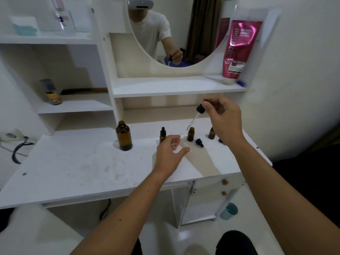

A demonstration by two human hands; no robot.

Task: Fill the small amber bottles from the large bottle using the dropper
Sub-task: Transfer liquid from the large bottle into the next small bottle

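Note:
The large amber bottle (124, 136) stands uncapped on the white desk (82, 162). My right hand (223, 118) pinches the black bulb of a dropper (196, 115), whose glass tip hangs just above and left of an open small amber bottle (191, 134). A capped small amber bottle (163, 135) stands just behind my left hand (170, 153), which hovers relaxed over the desk holding nothing. Another small amber bottle (212, 133) is partly hidden behind my right wrist. A loose black dropper cap (199, 142) lies on the desk.
A pink tube (239, 50) leans on the upper shelf beside a mirror (165, 34). A small capped jar (50, 92) sits on the left shelf. A black cable (17, 150) hangs at the desk's left edge. A teal container (229, 211) stands on the floor.

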